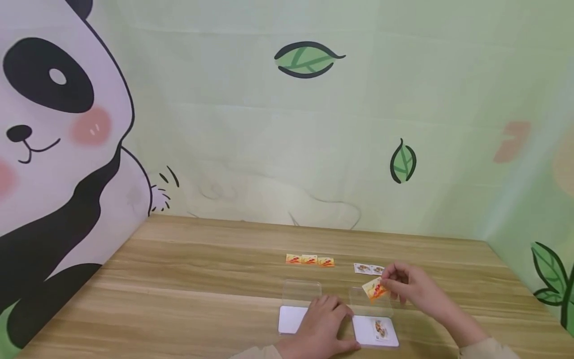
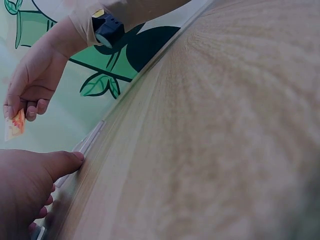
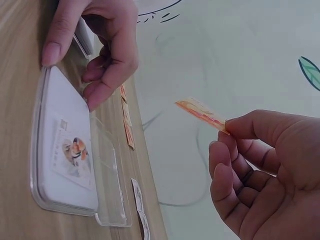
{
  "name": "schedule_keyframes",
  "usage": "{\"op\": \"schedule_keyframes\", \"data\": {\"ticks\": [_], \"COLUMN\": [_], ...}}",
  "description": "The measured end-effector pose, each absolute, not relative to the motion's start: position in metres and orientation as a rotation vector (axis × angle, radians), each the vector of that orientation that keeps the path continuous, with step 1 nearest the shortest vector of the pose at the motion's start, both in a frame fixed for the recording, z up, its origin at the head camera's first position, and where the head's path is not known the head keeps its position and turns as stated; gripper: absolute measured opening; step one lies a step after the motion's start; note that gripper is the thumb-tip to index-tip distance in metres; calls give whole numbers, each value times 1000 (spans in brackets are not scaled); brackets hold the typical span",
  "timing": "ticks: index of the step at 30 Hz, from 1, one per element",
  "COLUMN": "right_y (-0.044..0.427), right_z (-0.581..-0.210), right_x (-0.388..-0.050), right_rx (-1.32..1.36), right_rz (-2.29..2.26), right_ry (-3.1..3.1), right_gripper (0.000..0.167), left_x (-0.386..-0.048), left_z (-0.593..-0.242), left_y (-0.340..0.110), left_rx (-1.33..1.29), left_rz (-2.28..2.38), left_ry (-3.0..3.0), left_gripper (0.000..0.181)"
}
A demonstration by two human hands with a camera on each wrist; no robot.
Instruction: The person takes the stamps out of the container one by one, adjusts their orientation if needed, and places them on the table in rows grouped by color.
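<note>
My right hand [image 1: 414, 286] pinches a small yellow-orange picture card [image 1: 374, 289] between thumb and index finger, above the open clear lid of the right-hand flat case. That plastic case [image 1: 361, 331] lies on the table with a white inside and one white food-picture card [image 1: 381, 330] on it. My left hand [image 1: 320, 326] holds the case's left end, thumb at the near corner and fingers at the far one, plainest in the right wrist view. A second white case [image 1: 287, 319] lies left of that hand, partly covered by it, its clear lid [image 1: 301, 293] folded back.
Farther back on the wooden table [image 1: 202, 289] lie three yellow-orange cards [image 1: 309, 260] in a row. To their right are two white food-picture cards [image 1: 362, 269], partly behind my right hand. A printed cloth wall [image 1: 224, 149] stands around the table.
</note>
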State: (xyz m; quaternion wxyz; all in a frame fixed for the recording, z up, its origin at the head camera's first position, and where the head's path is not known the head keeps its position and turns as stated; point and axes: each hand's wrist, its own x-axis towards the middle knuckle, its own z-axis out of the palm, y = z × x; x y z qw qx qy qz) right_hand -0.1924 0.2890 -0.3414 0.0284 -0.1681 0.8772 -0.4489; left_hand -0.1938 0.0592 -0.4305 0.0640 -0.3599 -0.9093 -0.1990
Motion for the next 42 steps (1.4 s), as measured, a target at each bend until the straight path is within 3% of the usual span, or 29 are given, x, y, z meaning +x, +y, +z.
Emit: {"op": "schedule_keyframes", "data": {"ticks": [21,42], "right_y": [274,262], "right_z": [-324,-330], "right_x": [-222,-247], "right_rx": [-305,-232], "right_rz": [-1346,-1416], "right_ry": [2781,2776], "right_gripper": [21,20], "left_x": [-195,-195], "left_z": [-431,-429], "left_y": [57,57], "left_rx": [-1100,-1124], "left_rz": [-591,-595], "left_ry": [-2687,-2692], "left_gripper": [47,46]}}
